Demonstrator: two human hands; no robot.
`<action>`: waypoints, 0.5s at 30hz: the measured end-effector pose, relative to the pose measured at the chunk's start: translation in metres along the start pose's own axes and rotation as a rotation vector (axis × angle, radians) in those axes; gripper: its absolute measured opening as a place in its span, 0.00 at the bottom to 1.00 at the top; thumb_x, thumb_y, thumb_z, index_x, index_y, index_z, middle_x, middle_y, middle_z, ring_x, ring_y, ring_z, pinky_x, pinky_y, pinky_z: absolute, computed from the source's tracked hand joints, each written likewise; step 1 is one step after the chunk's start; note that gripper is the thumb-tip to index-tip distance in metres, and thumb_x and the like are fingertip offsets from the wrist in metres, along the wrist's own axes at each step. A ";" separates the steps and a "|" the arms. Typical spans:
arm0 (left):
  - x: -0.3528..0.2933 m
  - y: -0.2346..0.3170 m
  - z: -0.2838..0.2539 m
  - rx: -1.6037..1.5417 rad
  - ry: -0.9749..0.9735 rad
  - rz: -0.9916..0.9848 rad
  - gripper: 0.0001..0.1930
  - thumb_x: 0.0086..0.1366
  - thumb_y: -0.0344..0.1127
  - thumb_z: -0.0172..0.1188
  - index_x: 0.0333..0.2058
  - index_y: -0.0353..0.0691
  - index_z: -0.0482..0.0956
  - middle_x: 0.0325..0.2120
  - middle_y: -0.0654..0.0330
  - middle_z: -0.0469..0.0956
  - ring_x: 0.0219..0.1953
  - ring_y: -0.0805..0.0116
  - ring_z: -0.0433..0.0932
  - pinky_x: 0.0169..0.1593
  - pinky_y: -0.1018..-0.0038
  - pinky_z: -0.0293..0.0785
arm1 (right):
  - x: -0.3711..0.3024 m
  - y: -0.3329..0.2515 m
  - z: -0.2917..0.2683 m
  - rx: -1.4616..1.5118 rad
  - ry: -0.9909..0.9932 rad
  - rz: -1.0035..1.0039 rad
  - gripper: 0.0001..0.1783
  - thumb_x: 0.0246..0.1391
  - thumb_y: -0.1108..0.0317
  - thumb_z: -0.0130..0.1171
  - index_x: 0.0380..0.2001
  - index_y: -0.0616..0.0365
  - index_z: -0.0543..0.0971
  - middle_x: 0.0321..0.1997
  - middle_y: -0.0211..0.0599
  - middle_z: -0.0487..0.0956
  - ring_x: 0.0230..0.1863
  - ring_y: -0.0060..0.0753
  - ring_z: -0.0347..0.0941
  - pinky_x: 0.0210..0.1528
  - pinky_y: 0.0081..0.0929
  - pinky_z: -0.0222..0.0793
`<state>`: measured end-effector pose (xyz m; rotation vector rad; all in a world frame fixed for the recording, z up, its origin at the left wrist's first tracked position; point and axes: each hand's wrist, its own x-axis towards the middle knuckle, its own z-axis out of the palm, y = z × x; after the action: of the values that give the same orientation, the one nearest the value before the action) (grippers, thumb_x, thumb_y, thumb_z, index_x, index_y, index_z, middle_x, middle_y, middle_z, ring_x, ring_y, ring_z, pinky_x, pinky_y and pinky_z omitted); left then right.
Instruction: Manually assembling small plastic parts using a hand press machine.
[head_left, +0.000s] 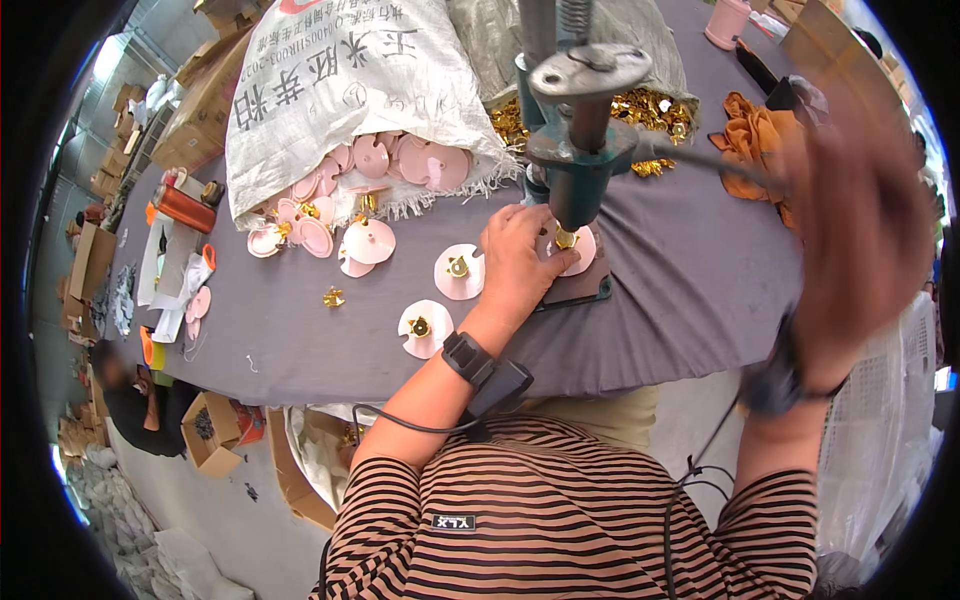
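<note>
My left hand [518, 258] pinches a pink disc [581, 258] with a gold metal piece [565, 238] at its centre, holding it under the ram of a green hand press [580, 150]. The ram's end is right above the gold piece. My right hand [862, 225], smeared by motion, is closed around the outer end of the press lever [715, 165]; its separate fingers do not show. Beside my left hand lie two pale pink discs, one [447, 281] above the other [411, 340], each with a gold piece on it.
A white woven sack [350, 80] spills pink discs [430, 165] across the grey cloth-covered table [380, 375]. Gold pieces [655, 110] are heaped behind the press. An orange cloth [752, 150] lies right, thread spools [185, 208] left. A black cable [400, 422] runs from my left wrist.
</note>
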<state>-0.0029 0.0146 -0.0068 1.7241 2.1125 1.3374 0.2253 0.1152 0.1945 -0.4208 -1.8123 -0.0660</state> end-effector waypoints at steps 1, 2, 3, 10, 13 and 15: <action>0.001 0.005 0.000 -0.001 0.053 0.032 0.24 0.48 0.36 0.76 0.45 0.40 0.80 0.42 0.58 0.79 0.51 0.53 0.72 0.55 0.59 0.67 | -0.040 -0.029 -0.014 0.230 -0.129 0.182 0.10 0.64 0.64 0.60 0.32 0.59 0.80 0.26 0.34 0.75 0.24 0.24 0.67 0.34 0.30 0.70; 0.005 0.012 0.003 -0.016 0.098 0.079 0.24 0.47 0.34 0.76 0.44 0.39 0.79 0.37 0.56 0.79 0.49 0.52 0.73 0.53 0.60 0.69 | -0.049 -0.042 -0.036 0.433 -0.383 0.039 0.09 0.61 0.68 0.61 0.26 0.54 0.76 0.21 0.31 0.74 0.23 0.27 0.68 0.38 0.39 0.73; 0.007 0.013 0.007 -0.021 0.103 0.082 0.24 0.47 0.34 0.76 0.44 0.39 0.79 0.37 0.56 0.79 0.49 0.52 0.73 0.53 0.60 0.69 | -0.094 -0.039 -0.034 0.507 -0.354 0.024 0.12 0.46 0.78 0.65 0.36 0.51 0.83 0.22 0.26 0.75 0.26 0.28 0.73 0.43 0.35 0.77; 0.006 0.005 0.016 -0.174 -0.068 0.002 0.33 0.49 0.31 0.75 0.54 0.40 0.72 0.39 0.55 0.78 0.46 0.53 0.76 0.49 0.61 0.74 | -0.111 -0.044 -0.026 0.283 -0.517 -0.037 0.17 0.39 0.81 0.68 0.34 0.48 0.82 0.20 0.23 0.73 0.26 0.31 0.73 0.43 0.34 0.76; -0.003 0.010 0.012 -0.177 0.005 -0.045 0.34 0.50 0.31 0.74 0.57 0.40 0.71 0.38 0.54 0.79 0.45 0.52 0.77 0.48 0.61 0.75 | -0.033 -0.038 -0.037 0.091 -0.448 -0.011 0.09 0.47 0.78 0.68 0.34 0.56 0.83 0.29 0.34 0.81 0.30 0.33 0.78 0.38 0.26 0.75; -0.003 0.012 0.011 -0.218 0.034 -0.089 0.35 0.51 0.30 0.74 0.58 0.39 0.70 0.39 0.54 0.79 0.45 0.51 0.77 0.49 0.61 0.75 | 0.048 -0.028 -0.011 0.215 -0.392 0.453 0.11 0.65 0.64 0.58 0.34 0.62 0.79 0.25 0.30 0.74 0.26 0.16 0.66 0.34 0.23 0.68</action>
<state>0.0133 0.0175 -0.0067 1.5148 1.9510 1.5169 0.2163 0.0986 0.2478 -0.7158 -2.0331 0.5541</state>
